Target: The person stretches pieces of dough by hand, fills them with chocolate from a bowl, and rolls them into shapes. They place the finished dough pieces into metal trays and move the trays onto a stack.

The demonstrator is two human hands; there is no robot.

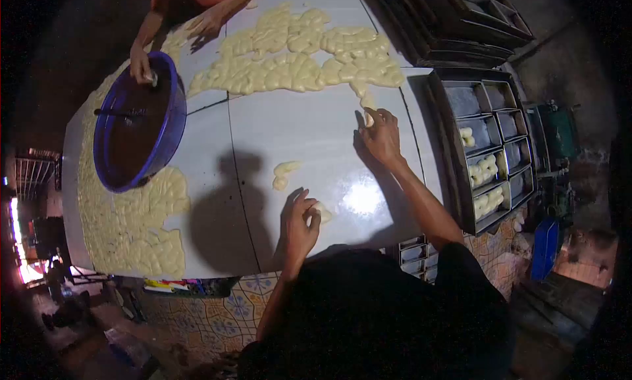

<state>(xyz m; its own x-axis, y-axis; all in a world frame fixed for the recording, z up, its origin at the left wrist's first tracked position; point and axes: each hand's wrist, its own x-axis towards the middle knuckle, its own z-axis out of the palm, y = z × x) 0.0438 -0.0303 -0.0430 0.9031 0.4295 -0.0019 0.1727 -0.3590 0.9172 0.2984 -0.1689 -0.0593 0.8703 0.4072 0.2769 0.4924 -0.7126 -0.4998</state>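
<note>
Curls the left hand (299, 223) loosely round a dough piece (323, 213) by the counter's (296, 136) near edge; rests the right hand (380, 135), fingers spread, on a second piece (368, 118) under the far heap (296, 57). Probably best rolled with light, even pressure, clear of the loose lumps (284, 174). Off the right edge, tins (464, 102) part-filled with dough; at left, a blue basin (176, 107), contents too dark to tell, a co-worker's hand (140, 67) on its rim.

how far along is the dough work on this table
Done: some compartments of the tray hold dough. In hand: the left hand curls by a piece, and the right hand touches a second piece at the edge of the pile. Left: that pile, the spread by the tub, and the empty compartments.
</note>
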